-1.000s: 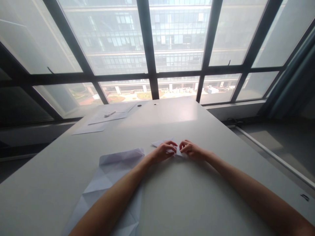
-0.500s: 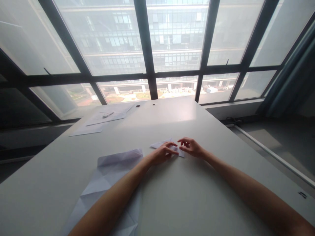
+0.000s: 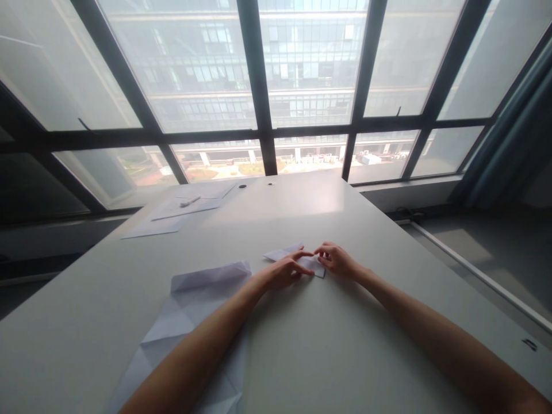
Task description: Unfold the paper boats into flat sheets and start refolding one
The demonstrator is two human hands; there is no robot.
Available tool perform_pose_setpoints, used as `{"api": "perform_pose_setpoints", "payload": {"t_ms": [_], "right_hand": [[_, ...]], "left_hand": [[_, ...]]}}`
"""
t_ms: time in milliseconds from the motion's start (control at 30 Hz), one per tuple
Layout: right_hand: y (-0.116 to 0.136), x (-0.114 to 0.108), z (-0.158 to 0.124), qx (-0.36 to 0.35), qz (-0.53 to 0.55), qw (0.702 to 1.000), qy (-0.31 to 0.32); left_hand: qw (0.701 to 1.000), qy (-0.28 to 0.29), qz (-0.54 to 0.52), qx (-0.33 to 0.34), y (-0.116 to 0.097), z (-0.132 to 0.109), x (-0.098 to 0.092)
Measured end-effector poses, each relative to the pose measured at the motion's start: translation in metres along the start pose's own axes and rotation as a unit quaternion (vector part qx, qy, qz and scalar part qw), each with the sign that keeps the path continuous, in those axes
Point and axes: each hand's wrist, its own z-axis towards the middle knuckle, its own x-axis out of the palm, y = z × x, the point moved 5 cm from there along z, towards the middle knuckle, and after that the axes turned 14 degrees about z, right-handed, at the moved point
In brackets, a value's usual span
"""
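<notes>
A small folded piece of white paper [image 3: 309, 264] lies on the table in front of me, one pointed end reaching out to the left. My left hand [image 3: 288, 271] rests over its middle, thumb and index finger spread apart and pressing it down. At its right end my right hand [image 3: 338, 261] has thumb and fingertips drawn together in a pinch on the paper's edge. The left palm hides part of the folded paper. Beneath my left forearm is a large creased white sheet [image 3: 190, 310], partly covered by the arm.
The white table [image 3: 345, 345] runs up to large dark-framed windows. Flat white sheets [image 3: 155, 227] lie at the far left, with a white pen-like item [image 3: 190, 202] on them. A round hole [image 3: 242, 186] is near the far edge. A curtain [image 3: 502, 132] hangs at right.
My right hand's fingertips have closed together and come up to the paper's edge. The left index finger has stretched slightly right, and the folded paper's right end has shifted a little.
</notes>
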Motion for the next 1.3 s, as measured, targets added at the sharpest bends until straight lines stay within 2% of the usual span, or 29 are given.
{"api": "perform_pose_setpoints", "payload": {"t_ms": [200,267,333,400,433,500,600,800,967,1133,1233,1300], "right_hand": [[-0.004,0.005,-0.001,-0.013,-0.036,0.999,0.021],[-0.006,0.005,0.000,-0.008,-0.038,0.999,0.019],[-0.008,0.004,0.000,0.003,-0.038,0.999,0.011],[-0.010,0.001,0.000,0.014,-0.044,0.999,-0.001],[-0.011,-0.001,0.000,0.020,-0.052,0.998,-0.009],[-0.014,-0.006,-0.001,0.030,-0.072,0.997,-0.027],[-0.018,-0.011,-0.001,0.039,-0.092,0.994,-0.050],[-0.023,-0.011,0.002,0.033,-0.079,0.994,-0.062],[-0.021,-0.013,0.004,0.029,0.016,0.995,-0.094],[-0.009,-0.017,0.002,0.010,0.140,0.981,-0.135],[0.004,-0.024,-0.002,-0.051,0.090,0.977,-0.186],[0.011,-0.026,-0.004,-0.087,0.016,0.979,-0.186]], "left_hand": [[0.994,-0.059,0.084,0.020,0.001,0.000,0.005],[0.982,-0.111,0.145,-0.048,0.010,0.001,0.001],[0.951,-0.161,0.205,-0.167,0.024,-0.002,-0.005],[0.925,-0.167,0.229,-0.253,0.036,-0.005,-0.006],[0.924,-0.157,0.225,-0.267,0.040,-0.006,-0.004],[0.935,-0.141,0.203,-0.256,0.044,-0.007,-0.001],[0.948,-0.147,0.161,-0.233,0.048,-0.008,0.000],[0.957,-0.205,0.035,-0.201,0.047,-0.008,-0.006],[0.944,-0.259,-0.002,-0.203,0.043,-0.007,-0.010],[0.927,-0.299,-0.027,-0.224,0.042,-0.006,-0.016],[0.917,-0.314,-0.041,-0.242,0.044,-0.007,-0.017],[0.909,-0.326,-0.038,-0.256,0.046,-0.008,-0.018]]}}
